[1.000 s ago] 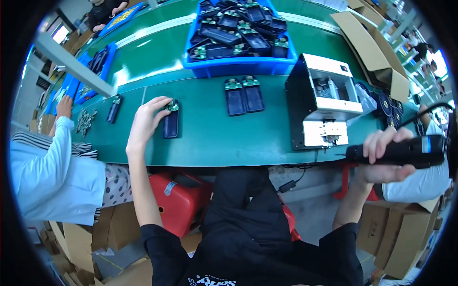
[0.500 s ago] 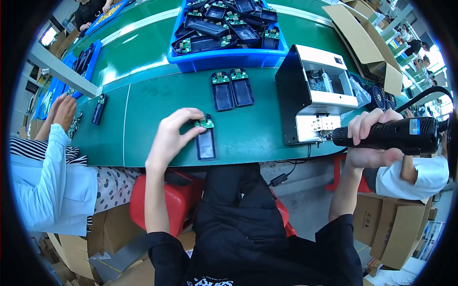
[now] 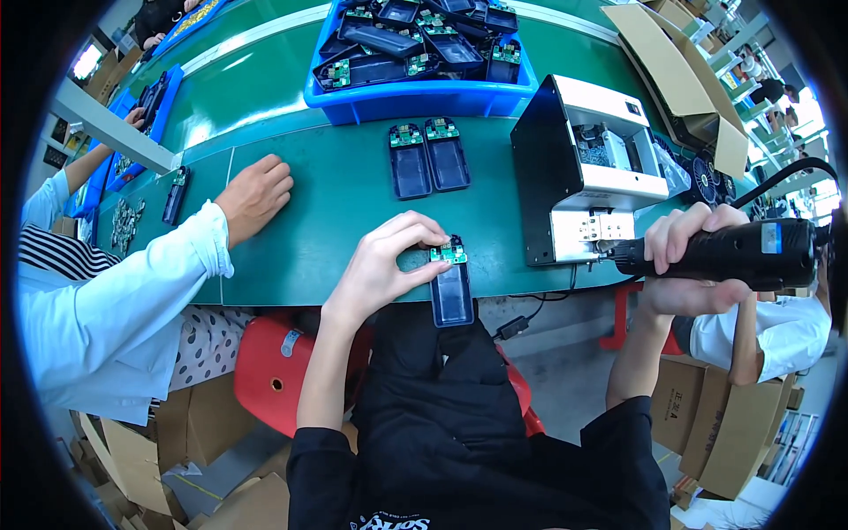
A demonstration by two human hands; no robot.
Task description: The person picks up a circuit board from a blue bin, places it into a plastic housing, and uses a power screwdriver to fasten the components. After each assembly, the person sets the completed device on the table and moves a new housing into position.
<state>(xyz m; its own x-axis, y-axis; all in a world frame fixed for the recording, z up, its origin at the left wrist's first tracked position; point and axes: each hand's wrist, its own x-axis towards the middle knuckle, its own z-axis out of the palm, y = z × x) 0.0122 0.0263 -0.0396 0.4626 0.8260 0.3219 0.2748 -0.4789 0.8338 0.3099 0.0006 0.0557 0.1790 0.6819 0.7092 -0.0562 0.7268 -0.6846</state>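
My left hand [image 3: 389,265] pinches the upper end of a dark plastic housing [image 3: 452,299] with a small green circuit board at its top, at the table's front edge. My right hand [image 3: 693,256] is wrapped around a black electric screwdriver [image 3: 751,253]. Its tip points left, at the front of a black-and-white screw feeder [image 3: 579,203]; whether it touches is too small to tell. Two similar housings with green boards, a left one [image 3: 410,163] and a right one [image 3: 448,155], lie side by side beyond my left hand.
A blue bin [image 3: 415,104] heaped with housings stands at the back. An open cardboard box [image 3: 662,62] is behind the feeder. At left, a co-worker's sleeved arm [image 3: 168,274] reaches over the green table [image 3: 309,212], near another housing [image 3: 177,196] and a pile of small metal parts [image 3: 126,223].
My left hand has carried the housing right and toward me, to the table's front edge. The co-worker's arm at left has come in over the table. My right hand has barely moved.
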